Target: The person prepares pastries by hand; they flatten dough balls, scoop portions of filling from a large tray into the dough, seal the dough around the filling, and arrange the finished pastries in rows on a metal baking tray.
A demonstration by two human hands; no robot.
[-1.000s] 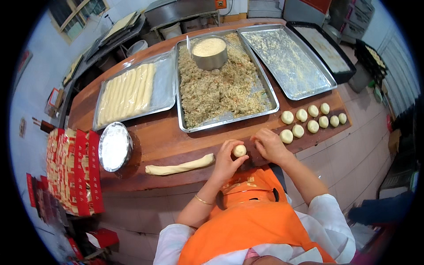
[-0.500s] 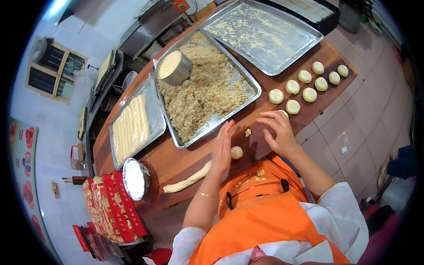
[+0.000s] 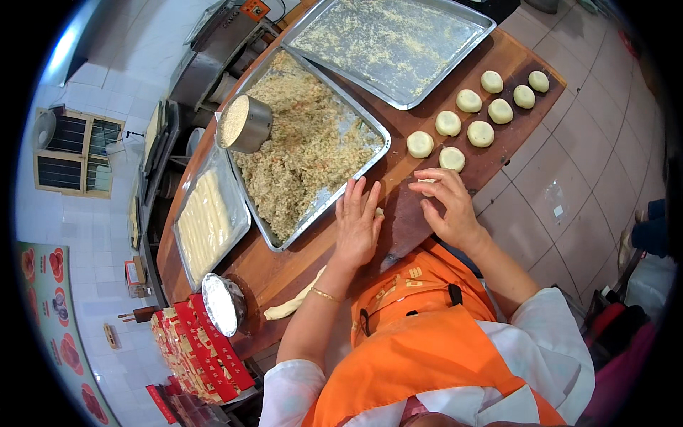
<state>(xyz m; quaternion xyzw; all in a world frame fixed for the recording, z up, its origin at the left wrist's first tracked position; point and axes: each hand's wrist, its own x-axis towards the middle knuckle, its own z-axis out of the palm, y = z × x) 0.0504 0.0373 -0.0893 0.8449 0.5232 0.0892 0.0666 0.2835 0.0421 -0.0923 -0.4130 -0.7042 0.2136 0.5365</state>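
Observation:
My left hand (image 3: 358, 226) is open, palm down over the wooden table beside the filling tray, fingers spread. A small scrap of dough (image 3: 379, 212) shows by its thumb; what lies under the palm is hidden. To the right, my right hand (image 3: 454, 212) hovers with loosely bent fingers and its thumb apart. A pale bit of dough (image 3: 427, 181) shows between those fingers; whether they touch it I cannot tell. Several round dough balls (image 3: 452, 159) sit just beyond. A dough rope (image 3: 293, 304) lies partly behind my left forearm.
A metal tray (image 3: 388, 139) of crumbly filling holds a metal container (image 3: 256, 127). Left of it lies a tray of dough strips (image 3: 205, 217), with a foil-lined bowl (image 3: 222, 304) nearer me. A crumb-dusted tray (image 3: 405, 99) stands far back. The table's edge (image 3: 523, 146) runs along the right.
My left hand has turned from upright to palm down, and the dough ball beside it is out of sight. My right hand stays near the dough balls. The view has shifted slightly.

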